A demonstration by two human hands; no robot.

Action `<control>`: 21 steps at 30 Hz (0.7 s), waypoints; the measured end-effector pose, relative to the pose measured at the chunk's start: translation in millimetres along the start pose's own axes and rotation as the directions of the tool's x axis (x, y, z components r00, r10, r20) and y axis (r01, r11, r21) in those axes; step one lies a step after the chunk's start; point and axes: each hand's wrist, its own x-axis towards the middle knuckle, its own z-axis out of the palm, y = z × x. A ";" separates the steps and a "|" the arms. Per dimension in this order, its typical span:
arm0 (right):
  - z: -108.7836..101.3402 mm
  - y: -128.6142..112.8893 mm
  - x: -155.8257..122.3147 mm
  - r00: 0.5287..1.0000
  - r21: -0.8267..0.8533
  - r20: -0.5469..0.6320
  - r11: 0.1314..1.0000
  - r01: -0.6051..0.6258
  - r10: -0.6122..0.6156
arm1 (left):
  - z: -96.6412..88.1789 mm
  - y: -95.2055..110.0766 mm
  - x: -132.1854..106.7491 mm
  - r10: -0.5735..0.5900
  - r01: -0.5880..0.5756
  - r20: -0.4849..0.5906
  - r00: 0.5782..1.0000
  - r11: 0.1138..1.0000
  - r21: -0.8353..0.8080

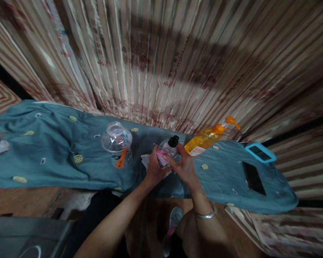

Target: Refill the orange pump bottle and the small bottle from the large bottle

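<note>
A small clear bottle (171,147) with a black cap and a pink label stands between my two hands. My left hand (155,167) is wrapped round its left side. On its right side my right hand (185,165) grips it, with fingers near the pink label. A crumpled white tissue (144,161) lies beneath, partly hidden by my left hand. Just right of my right hand is an orange pump bottle (203,141) with yellow-orange liquid. To the left of my hands a wide clear plastic bottle (116,143) with an orange label stands uncapped.
A teal patterned cloth (59,143) covers the narrow table. At the right lie a black phone (253,178) and a light-blue framed digital device (260,152). A pleated curtain (161,64) hangs behind. A grey box (27,236) stands at the lower left.
</note>
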 end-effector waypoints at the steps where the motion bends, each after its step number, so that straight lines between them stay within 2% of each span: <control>1: -1.8 0.9 0.5 1.000 0.025 -0.016 1.000 0.004 -0.004 | 0.9 -0.4 0.9 0.002 -0.002 -0.007 1.000 1.000 0.007; 5: -9.3 4.0 6.5 0.995 0.137 -0.103 0.990 0.023 -0.009 | 3.0 0.2 3.1 0.003 -0.001 -0.033 0.999 0.999 0.050; 11: -10.0 0.9 12.4 0.986 0.244 -0.166 0.969 0.028 0.014 | 3.4 4.5 1.7 0.001 -0.002 0.017 1.000 0.996 0.086; 16: -11.1 -6.2 11.6 0.990 0.272 -0.130 0.962 -0.012 0.050 | 2.5 5.1 0.7 0.010 -0.013 0.044 0.999 0.997 0.076; 21: -16.3 -13.1 9.2 0.998 0.285 -0.034 0.958 -0.035 0.047 | 1.7 5.6 1.1 -0.010 0.007 0.051 0.999 0.999 0.053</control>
